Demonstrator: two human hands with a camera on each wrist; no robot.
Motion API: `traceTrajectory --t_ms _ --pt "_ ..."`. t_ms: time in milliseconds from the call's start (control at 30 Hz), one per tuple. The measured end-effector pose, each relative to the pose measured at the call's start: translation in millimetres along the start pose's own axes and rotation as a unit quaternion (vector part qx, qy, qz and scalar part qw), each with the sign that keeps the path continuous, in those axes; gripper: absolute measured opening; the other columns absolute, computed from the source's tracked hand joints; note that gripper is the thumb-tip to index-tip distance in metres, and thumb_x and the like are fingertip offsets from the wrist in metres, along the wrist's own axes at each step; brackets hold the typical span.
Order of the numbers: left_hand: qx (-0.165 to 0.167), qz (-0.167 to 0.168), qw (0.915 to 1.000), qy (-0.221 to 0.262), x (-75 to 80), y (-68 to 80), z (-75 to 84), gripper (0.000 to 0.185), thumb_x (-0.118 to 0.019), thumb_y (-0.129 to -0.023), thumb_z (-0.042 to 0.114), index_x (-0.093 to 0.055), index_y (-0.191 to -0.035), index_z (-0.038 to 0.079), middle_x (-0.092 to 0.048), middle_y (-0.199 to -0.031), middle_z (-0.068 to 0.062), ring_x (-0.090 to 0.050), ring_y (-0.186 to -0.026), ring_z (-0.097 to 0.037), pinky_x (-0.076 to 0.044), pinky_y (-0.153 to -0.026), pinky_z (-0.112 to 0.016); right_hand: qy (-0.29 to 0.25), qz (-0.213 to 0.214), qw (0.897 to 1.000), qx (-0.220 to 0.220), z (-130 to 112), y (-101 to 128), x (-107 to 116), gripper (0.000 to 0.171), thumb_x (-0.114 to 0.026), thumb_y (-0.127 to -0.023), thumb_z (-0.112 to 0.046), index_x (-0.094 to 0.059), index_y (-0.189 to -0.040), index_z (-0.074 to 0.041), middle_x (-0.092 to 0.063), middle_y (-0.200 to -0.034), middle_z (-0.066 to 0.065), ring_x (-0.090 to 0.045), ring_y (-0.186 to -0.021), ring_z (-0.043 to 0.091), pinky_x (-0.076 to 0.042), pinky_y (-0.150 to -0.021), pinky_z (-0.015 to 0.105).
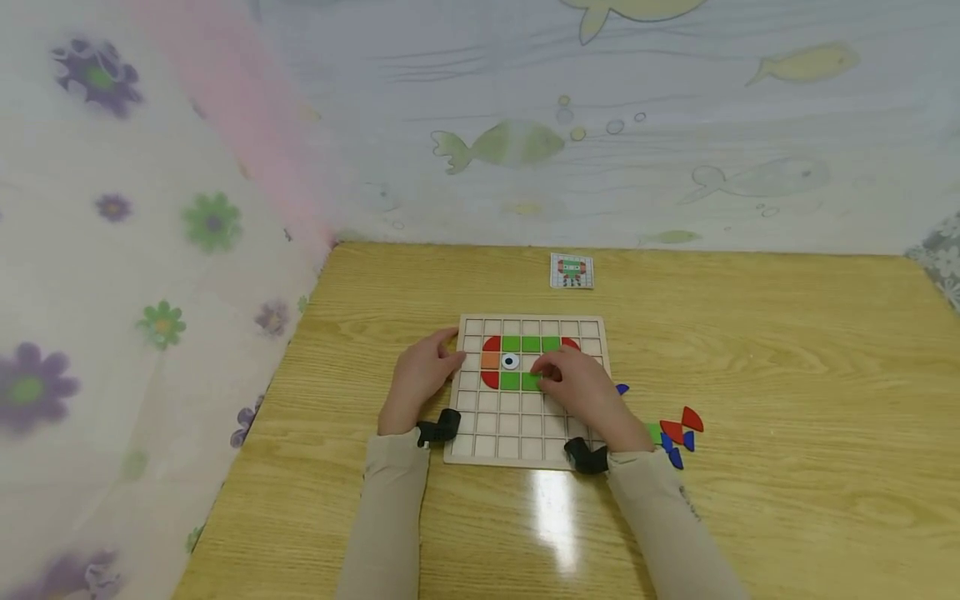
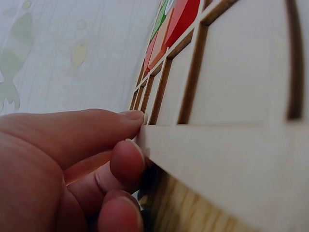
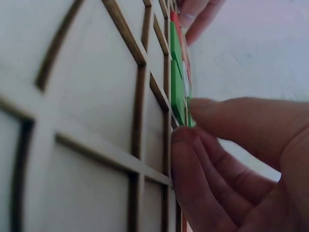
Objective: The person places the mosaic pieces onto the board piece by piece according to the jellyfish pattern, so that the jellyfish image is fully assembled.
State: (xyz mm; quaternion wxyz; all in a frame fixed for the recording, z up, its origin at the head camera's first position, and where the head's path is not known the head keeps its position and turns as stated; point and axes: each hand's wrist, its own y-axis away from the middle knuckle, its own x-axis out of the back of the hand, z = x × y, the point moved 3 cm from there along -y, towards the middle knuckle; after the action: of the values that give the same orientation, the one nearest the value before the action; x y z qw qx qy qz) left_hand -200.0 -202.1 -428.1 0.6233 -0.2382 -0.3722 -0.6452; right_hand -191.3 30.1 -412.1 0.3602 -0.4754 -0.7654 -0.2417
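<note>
A square wooden grid board lies on the table, with a face-like pattern in several cells: green square tiles, red rounded corners, an orange square and an eye tile. My left hand holds the board's left edge, thumb on the rim and the other fingers curled beside it. My right hand reaches over the board's right part. Its thumb and index finger pinch at a green square tile in the pattern's lower row. The cells under that hand are hidden.
A small pattern card lies behind the board. Loose red and blue pieces and a green piece lie beside my right wrist. Cloth with fish drawings hangs behind the table; flowered cloth hangs at left.
</note>
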Motion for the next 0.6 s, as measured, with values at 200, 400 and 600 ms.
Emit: traceTrajectory --t_ms 200,400,600 --pt "0.004 -0.001 1.0 -0.001 0.9 1.9 1.6 0.046 -0.057 -0.086 0.032 -0.047 -0.13 0.022 -0.056 -0.064 0.002 -0.049 -0.055 -0.016 -0.037 -0.053 -0.029 -0.031 -0.001 0.999 0.008 0.3 3.3 6.6 0.013 -0.06 -0.085 -0.021 -0.066 -0.096 -0.017 -0.058 -0.087 -0.007 -0.05 -0.076 0.012 -0.042 -0.07 0.031" --pt "0.004 -0.004 1.0 0.004 -0.5 1.6 1.9 0.047 -0.056 -0.086 0.032 -0.046 -0.131 0.022 -0.055 -0.063 0.001 -0.048 -0.053 -0.017 -0.036 -0.052 -0.029 -0.041 -0.012 0.999 0.017 4.4 11.3 16.3 0.015 -0.059 -0.086 -0.025 -0.065 -0.097 -0.017 -0.059 -0.089 -0.008 -0.052 -0.079 0.011 -0.043 -0.073 0.032" --pt "-0.005 0.001 1.0 0.001 -0.7 -1.0 -0.2 0.047 -0.056 -0.087 0.033 -0.046 -0.131 0.022 -0.055 -0.063 0.002 -0.048 -0.052 -0.016 -0.037 -0.052 -0.029 -0.017 -0.033 0.999 0.037 14.6 23.8 24.4 0.015 -0.058 -0.087 -0.025 -0.065 -0.097 -0.017 -0.058 -0.089 -0.008 -0.053 -0.079 0.01 -0.044 -0.072 0.031"
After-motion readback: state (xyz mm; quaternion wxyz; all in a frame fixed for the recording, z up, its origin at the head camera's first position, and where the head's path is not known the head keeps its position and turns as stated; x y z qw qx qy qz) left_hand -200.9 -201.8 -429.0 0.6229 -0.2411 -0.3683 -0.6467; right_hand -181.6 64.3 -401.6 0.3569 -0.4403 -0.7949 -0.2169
